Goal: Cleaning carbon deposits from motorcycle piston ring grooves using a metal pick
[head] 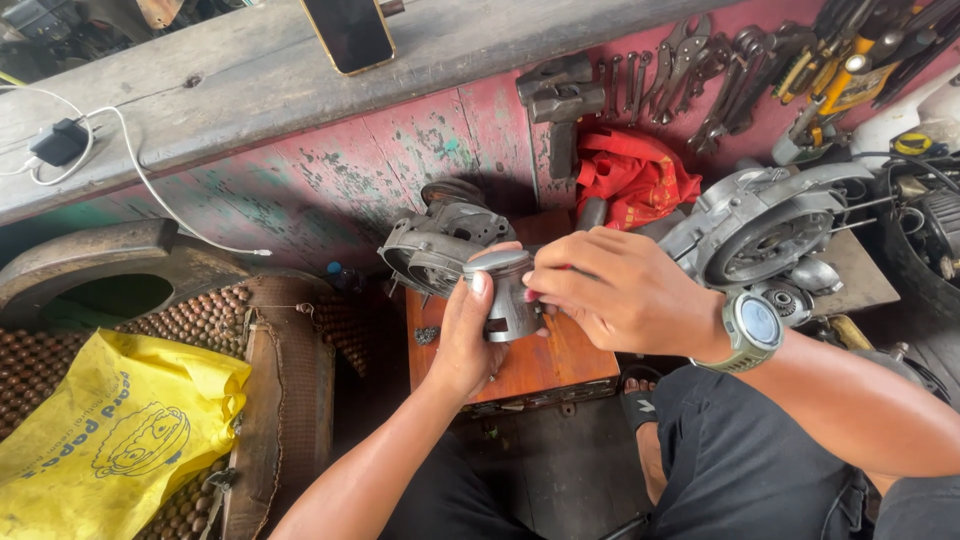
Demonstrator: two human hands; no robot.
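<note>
My left hand (465,340) grips a grey metal piston (506,295) from below and the side, thumb up along its wall. My right hand (615,290), with a grey watch on the wrist, has its fingertips pinched at the piston's upper right side; whatever it pinches there is too small to tell. Both hands hover over a small orange-brown wooden board (545,365). Just behind the piston lies a grey engine cylinder part (435,245).
A larger engine casing (765,225) rests at right, with a red cloth (635,175) behind it. Wrenches and pliers (720,70) lie along the pink wall ledge, a phone (350,32) on the beam above. A yellow plastic bag (110,435) sits on a beaded seat at left.
</note>
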